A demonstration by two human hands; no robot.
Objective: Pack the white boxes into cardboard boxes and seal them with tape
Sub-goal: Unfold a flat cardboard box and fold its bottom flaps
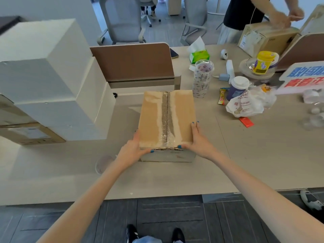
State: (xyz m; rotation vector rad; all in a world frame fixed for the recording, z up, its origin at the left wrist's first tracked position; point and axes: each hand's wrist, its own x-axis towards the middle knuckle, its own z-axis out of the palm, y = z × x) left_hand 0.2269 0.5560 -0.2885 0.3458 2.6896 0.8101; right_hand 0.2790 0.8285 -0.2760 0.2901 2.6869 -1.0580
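Note:
A closed cardboard box stands on the beige desk, its top flaps meeting along a taped centre seam with torn paper beside it. My left hand grips the box's near left corner, thumb on the front edge. My right hand grips the near right corner, fingers up the right side and thumb on the top edge. A stack of white boxes rises at the left of the desk. A roll of clear tape lies on the desk beside my left forearm.
Another cardboard box sits under the white stack. At the right lie a printed cup, a tissue pack, a lidded cup, a plastic bag and a yellow tub. Another person handles a carton at the far right.

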